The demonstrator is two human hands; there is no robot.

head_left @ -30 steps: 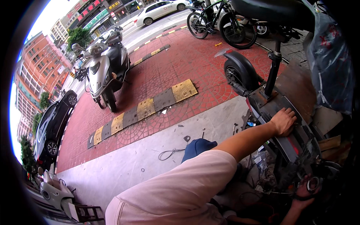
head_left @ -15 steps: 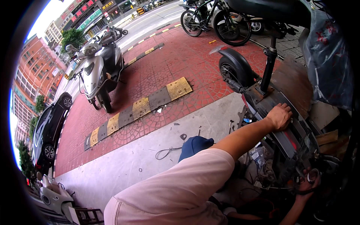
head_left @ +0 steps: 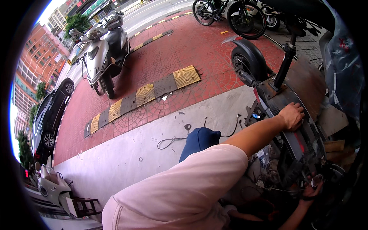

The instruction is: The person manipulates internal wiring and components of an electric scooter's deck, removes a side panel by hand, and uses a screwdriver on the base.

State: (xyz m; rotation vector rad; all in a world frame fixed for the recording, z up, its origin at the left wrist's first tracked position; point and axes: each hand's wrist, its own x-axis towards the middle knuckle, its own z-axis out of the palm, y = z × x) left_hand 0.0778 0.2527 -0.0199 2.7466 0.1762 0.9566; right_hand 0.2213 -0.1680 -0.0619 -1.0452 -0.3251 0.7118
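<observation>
My left arm in a pale pink sleeve reaches across to the dark deck [head_left: 301,142] of a partly dismantled scooter, where my left hand [head_left: 292,117] grips with curled fingers, below the black seat post [head_left: 283,65]. At the lower right, in shadow, my right hand [head_left: 309,189] is closed around a round metal part [head_left: 316,181] among dark fittings and cables. The scooter's rear wheel [head_left: 249,63] has a black mudguard. Behind my arm is a navy-clothed shape [head_left: 199,140], probably my knee. Small loose parts and plastic bags [head_left: 264,157] lie beside the deck, partly hidden.
A silver scooter [head_left: 101,57] stands on red paving beside a yellow-black rubber ramp [head_left: 145,94]. Bicycles [head_left: 245,21] are at the back, a black car [head_left: 50,122] at left, another scooter [head_left: 50,184] at lower left. A cable [head_left: 168,142] lies on the concrete.
The surroundings sit higher in the picture as the view shifts. More of the navy shape shows. Both hands stay at the scooter with little visible change; a passing car and motorbike have left view.
</observation>
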